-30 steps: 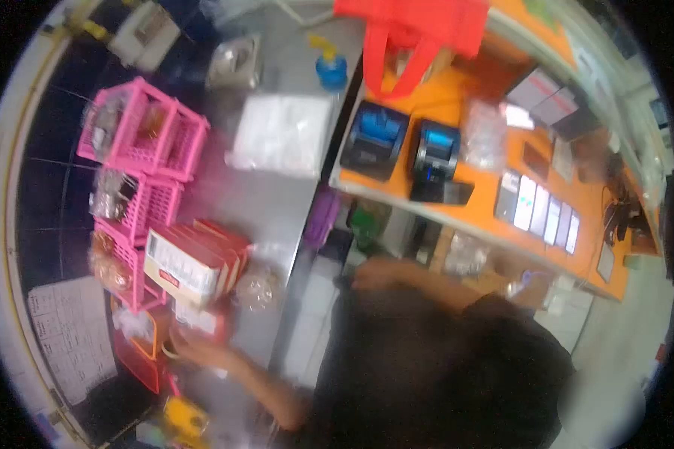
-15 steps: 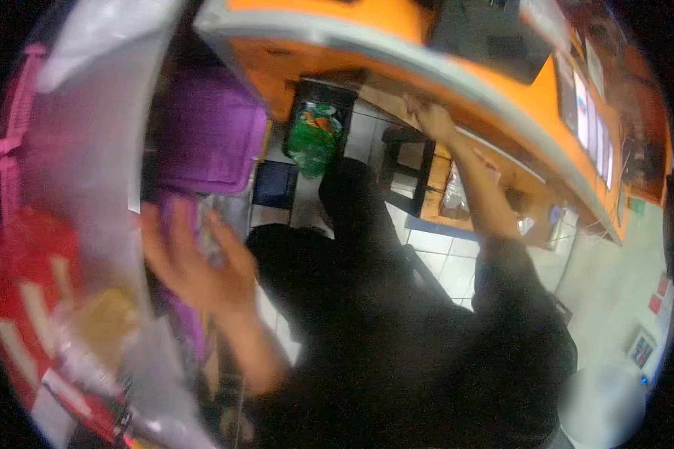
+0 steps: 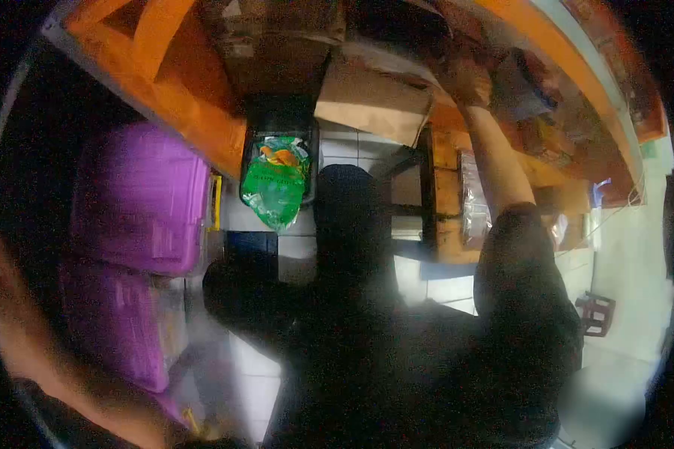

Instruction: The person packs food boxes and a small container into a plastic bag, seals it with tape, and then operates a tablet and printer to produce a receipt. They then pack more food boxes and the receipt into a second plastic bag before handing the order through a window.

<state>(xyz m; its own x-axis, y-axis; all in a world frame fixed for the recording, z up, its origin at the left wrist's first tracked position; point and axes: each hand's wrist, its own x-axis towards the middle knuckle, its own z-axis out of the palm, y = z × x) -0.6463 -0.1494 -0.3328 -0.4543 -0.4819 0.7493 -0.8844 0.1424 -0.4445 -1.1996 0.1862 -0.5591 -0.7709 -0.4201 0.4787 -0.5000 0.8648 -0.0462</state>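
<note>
Dim, grainy and blurred, with brighter light on the floor tiles [image 3: 451,286] and bowed, black-cornered edges.

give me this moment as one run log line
right hand: under orange counter, near brown cardboard box, grip unclear | left forearm: left edge, hand not clearly visible | purple plastic tub: at left

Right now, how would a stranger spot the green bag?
Start at the orange desk, then find the black bin between the purple tub and the cardboard box. The green bag droops over that bin's near edge, its bright green unlike the purple and brown on either side.
</note>
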